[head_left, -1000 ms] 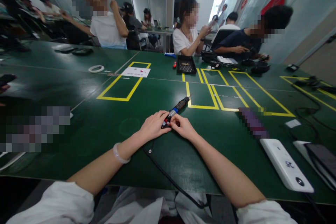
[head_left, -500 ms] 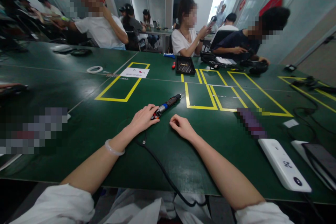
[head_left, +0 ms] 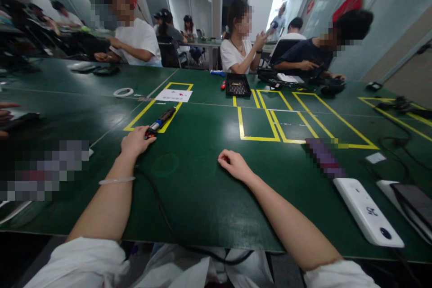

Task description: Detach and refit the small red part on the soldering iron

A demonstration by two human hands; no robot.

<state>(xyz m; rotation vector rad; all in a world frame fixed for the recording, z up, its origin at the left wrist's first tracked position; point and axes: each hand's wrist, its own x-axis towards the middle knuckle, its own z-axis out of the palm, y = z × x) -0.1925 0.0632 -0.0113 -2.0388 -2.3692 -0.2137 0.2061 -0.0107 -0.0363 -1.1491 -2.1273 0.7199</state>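
Note:
My left hand [head_left: 135,141] grips the rear end of a black electric screwdriver [head_left: 161,120] with a blue band. The tool lies on the green table [head_left: 202,189], its tip pointing away across a yellow tape line [head_left: 172,112]. A black cable [head_left: 158,202] runs from the tool back toward me and off the table's near edge. My right hand [head_left: 232,164] rests on the table at the middle, fingers curled loosely, with nothing visible in it.
A white box [head_left: 367,213] and a dark tablet [head_left: 413,202] lie at the right. A black tray [head_left: 238,84], a white sheet [head_left: 174,95] and a white ring [head_left: 123,92] sit farther back. Yellow tape rectangles [head_left: 270,117] mark the table. Several people sit along the far side.
My left hand has slid the screwdriver leftward from the middle of the table to the left yellow rectangle. My right hand let go of the tool and stayed put.

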